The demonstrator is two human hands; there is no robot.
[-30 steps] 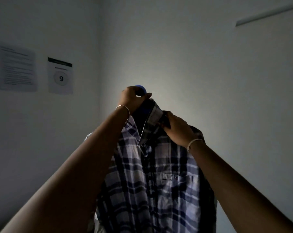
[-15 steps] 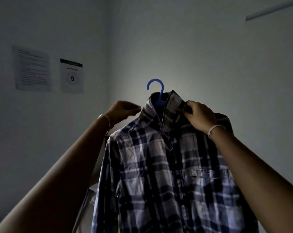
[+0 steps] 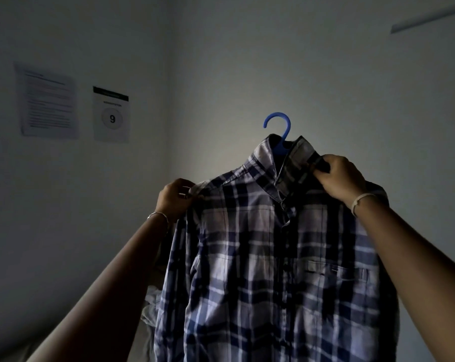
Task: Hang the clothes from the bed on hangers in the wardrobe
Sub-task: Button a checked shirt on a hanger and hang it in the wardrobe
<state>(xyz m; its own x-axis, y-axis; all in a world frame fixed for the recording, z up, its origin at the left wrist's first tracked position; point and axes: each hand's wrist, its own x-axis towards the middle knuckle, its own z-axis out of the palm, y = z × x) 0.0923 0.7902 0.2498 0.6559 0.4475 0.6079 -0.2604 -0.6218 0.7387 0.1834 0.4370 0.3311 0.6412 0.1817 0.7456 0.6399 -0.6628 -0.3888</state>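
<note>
Moved: my left hand (image 3: 175,198) now pinches the shirt (image 3: 260,257) shoulder, off the hanger (image 3: 287,134) hook | right hand (image 3: 341,178) grips collar, nearer hook | hook upright above both.

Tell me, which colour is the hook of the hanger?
Blue; the hanger hook shows clearly in the head view.

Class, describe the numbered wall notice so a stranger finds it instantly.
On the left wall a text-filled sheet and a notice hang side by side. The notice is nearer the corner; only it bears a black top band and circled 9.
</note>
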